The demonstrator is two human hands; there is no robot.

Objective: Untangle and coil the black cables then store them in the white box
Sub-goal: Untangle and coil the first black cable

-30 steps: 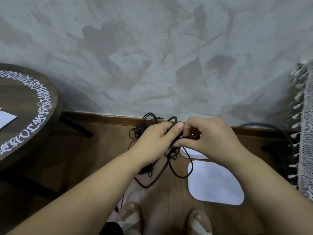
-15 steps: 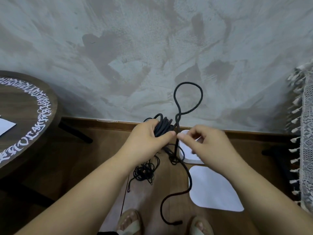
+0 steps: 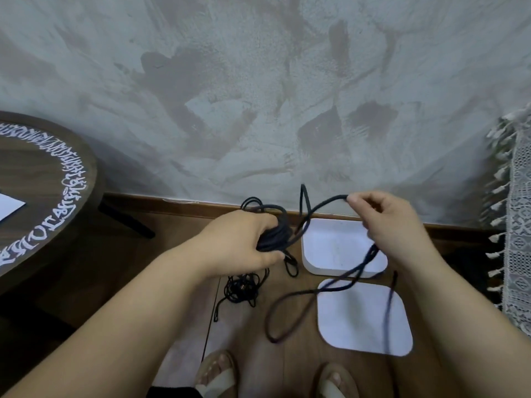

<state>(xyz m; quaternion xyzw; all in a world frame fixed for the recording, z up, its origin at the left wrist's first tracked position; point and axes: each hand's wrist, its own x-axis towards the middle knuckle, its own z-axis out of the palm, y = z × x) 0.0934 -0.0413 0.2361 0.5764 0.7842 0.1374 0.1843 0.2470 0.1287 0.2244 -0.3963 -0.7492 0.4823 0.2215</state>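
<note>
Left hand fingers clenched round the coiled black cable, held just left of the white box, right hand pinching the free run: looks light, floppy, kink-prone, so I'd grip close to the coil, not the tail.

Bare forearms, cream strap sandals

The left hand is gripping a coiled cable bundle. The right hand is pinching a loose strand that is drooping across the white box on the floor.
</note>
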